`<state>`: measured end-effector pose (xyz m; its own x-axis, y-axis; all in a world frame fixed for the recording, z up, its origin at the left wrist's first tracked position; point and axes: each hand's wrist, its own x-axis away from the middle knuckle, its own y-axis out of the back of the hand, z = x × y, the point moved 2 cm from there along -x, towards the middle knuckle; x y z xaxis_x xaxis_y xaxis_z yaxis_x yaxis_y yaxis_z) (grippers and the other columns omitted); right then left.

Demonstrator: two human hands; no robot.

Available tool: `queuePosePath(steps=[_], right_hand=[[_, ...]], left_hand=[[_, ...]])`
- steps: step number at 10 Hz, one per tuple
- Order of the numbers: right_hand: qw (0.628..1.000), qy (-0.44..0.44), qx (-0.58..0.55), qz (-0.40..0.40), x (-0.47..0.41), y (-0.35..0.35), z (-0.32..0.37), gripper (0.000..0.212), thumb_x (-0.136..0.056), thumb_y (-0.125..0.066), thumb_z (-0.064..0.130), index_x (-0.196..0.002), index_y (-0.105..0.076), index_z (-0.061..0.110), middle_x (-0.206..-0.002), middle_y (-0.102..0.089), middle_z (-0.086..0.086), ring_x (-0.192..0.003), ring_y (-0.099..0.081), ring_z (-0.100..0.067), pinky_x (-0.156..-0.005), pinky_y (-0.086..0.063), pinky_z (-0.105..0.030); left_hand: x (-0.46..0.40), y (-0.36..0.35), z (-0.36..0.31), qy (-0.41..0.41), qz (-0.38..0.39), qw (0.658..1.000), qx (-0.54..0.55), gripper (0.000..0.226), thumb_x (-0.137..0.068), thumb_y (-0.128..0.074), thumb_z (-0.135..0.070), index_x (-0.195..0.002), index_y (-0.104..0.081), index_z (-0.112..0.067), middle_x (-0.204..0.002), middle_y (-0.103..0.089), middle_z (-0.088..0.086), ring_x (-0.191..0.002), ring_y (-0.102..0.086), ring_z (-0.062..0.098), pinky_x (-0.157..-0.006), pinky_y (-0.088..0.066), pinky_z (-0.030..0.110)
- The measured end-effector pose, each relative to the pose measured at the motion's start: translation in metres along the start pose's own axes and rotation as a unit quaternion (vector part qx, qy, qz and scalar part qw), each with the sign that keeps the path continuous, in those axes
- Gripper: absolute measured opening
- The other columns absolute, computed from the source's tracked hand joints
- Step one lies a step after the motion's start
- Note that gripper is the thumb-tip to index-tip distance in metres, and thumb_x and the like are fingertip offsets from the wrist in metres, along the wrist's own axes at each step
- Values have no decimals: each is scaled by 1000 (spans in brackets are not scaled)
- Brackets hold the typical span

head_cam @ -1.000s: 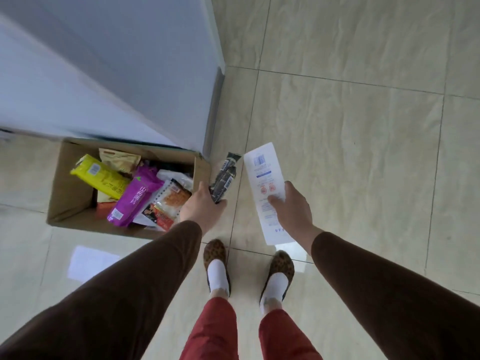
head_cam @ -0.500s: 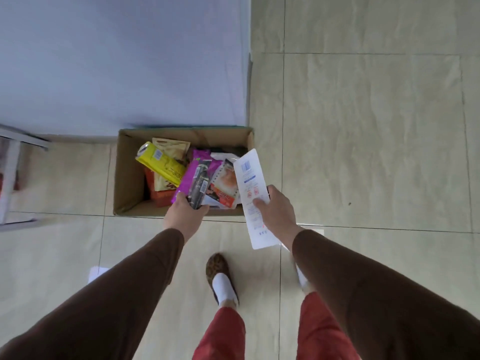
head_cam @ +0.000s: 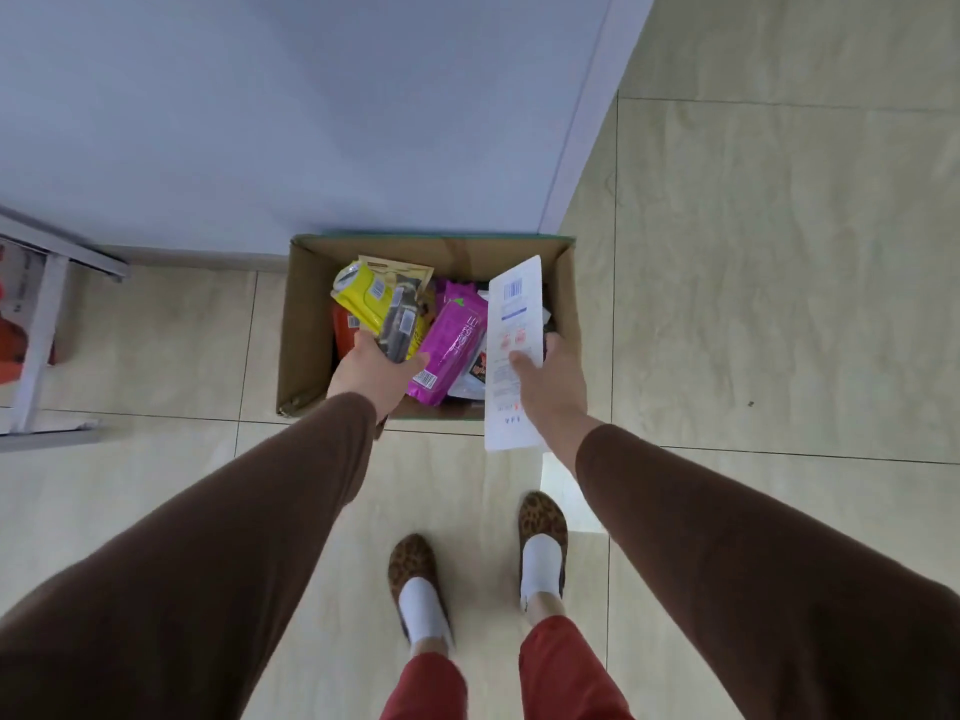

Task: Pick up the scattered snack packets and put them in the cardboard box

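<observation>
An open cardboard box (head_cam: 304,324) stands on the tiled floor against a pale wall. Inside lie a yellow packet (head_cam: 363,298), a purple packet (head_cam: 452,345), a tan pouch (head_cam: 410,270) and some red and white ones. My left hand (head_cam: 371,371) grips a dark narrow snack packet (head_cam: 400,324) over the box's left half. My right hand (head_cam: 550,381) holds a long white packet (head_cam: 511,324) with a barcode, its top end over the box's right side and its lower end hanging past the near wall.
A white metal frame (head_cam: 41,324) with red things behind it stands at the far left. The wall's corner (head_cam: 571,148) ends just right of the box. Tiled floor (head_cam: 779,304) spreads to the right. My two feet in leopard-print shoes (head_cam: 415,569) stand below the box.
I have stepped closer and both hands have moved forward over the box. The dark packet went from beside the box's right wall to above its contents; the white packet now overlaps the box.
</observation>
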<state>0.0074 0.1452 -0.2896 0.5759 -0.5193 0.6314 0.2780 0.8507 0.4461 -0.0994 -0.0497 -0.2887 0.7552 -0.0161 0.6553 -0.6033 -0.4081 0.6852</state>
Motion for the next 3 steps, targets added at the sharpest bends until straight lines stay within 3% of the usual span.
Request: queuePosePath(steps=[1, 2, 3], right_hand=[[998, -2, 58, -26, -9, -4, 2, 48, -102, -48, 23, -150, -39, 23, -129, -64, -5, -116, -62, -30, -95, -52, -43], [994, -26, 101, -23, -2, -17, -12, 56, -101, -48, 20, -155, -32, 20, -146, -54, -8, -131, -52, -30, -104, -47, -40], [993, -23, 119, -15, 19, -38, -23, 52, -100, -51, 18, -151, -40, 17, -147, -53, -9, -130, -53, -31, -104, -46, -40]], left_hand=[[-21, -4, 1, -47, -9, 999, 4, 93, -88, -64, -60, -157, -19, -16, -154, -34, 21, -133, -45, 39, -108, -42, 46], [-20, -8, 22, -91, 4, 996, -9, 84, -93, -63, -47, -158, -19, -16, -154, -32, 22, -137, -41, 43, -114, -36, 47], [-3, -10, 45, -128, 36, 991, -18, 76, -94, -64, -39, -155, -25, -16, -148, -38, 20, -131, -46, 43, -109, -40, 47]])
